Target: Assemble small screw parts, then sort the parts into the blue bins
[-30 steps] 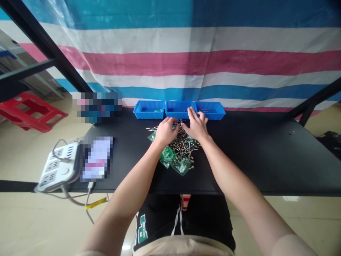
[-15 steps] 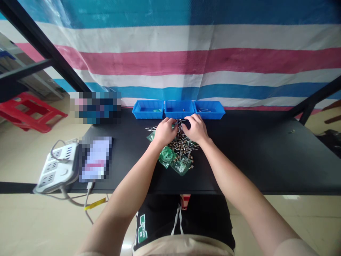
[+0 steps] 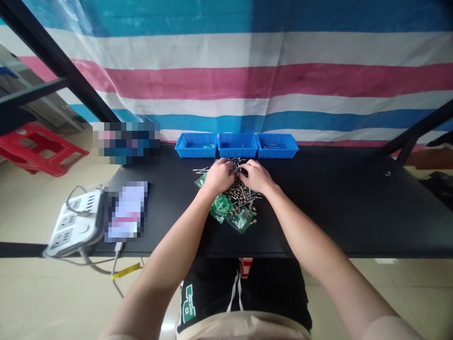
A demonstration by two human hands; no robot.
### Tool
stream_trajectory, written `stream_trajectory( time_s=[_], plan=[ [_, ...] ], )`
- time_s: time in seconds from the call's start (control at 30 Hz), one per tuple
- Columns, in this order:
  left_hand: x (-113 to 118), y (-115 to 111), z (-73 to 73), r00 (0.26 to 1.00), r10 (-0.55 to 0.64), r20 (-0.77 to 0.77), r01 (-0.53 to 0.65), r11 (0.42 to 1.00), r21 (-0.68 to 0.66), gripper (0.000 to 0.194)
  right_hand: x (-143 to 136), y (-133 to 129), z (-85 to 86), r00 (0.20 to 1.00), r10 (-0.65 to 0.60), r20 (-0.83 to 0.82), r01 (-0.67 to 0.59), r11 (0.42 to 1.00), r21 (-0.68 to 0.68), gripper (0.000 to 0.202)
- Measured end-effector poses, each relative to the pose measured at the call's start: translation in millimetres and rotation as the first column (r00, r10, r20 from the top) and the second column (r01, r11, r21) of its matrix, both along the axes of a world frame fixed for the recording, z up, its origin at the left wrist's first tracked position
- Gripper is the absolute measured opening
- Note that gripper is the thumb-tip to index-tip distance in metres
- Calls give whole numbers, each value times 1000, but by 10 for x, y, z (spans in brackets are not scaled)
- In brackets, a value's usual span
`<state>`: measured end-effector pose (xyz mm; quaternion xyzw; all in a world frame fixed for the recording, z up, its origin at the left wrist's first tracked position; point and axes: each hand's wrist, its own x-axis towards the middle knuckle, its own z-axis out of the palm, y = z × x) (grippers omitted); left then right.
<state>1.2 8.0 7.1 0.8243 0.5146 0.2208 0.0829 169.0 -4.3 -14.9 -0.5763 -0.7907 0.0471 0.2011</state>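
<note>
A heap of small metal parts (image 3: 241, 192) with thin pins and brownish heads lies on the black table; some look like rivets. At the left of the heap's far part, my left hand (image 3: 220, 175) is closed, its fingertips bent down among the pieces. Facing it from the right, my right hand (image 3: 257, 176) has thumb and fingers drawn together at the pieces. What either hand pinches is too small to make out. Small green plastic packets, one crumpled (image 3: 222, 207) and one flat (image 3: 242, 219), lie at the heap's near side.
Behind the heap stand three blue bins: left bin (image 3: 196, 152) with a greenish packet, middle bin (image 3: 238, 152) and right bin (image 3: 278, 152) with few small parts. A power strip (image 3: 76, 222) and cables lie left. A red stool (image 3: 42, 148) stands on the floor.
My right hand has come down slightly toward the near side, and its thumb and fingers have drawn closer together. My left hand has barely moved.
</note>
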Motion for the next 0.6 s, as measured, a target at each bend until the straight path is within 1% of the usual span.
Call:
stream_trajectory(
  time_s=[0.13,0.27,0.6],
  plan=[
    [1,-1,-7,999,-33,3,33,999,5,32,-9,6,-9,1000,-9,-22,9,1000,-4,25],
    [2,-3,-5,999,-35,7,35,999,5,31,-18,1,6,999,-29,-40,29,1000,-1,20],
    [9,-17,32,999,-30,11,30,999,-11,28,-21,-10,11,992,-29,-124,37,997,62,22]
  ],
)
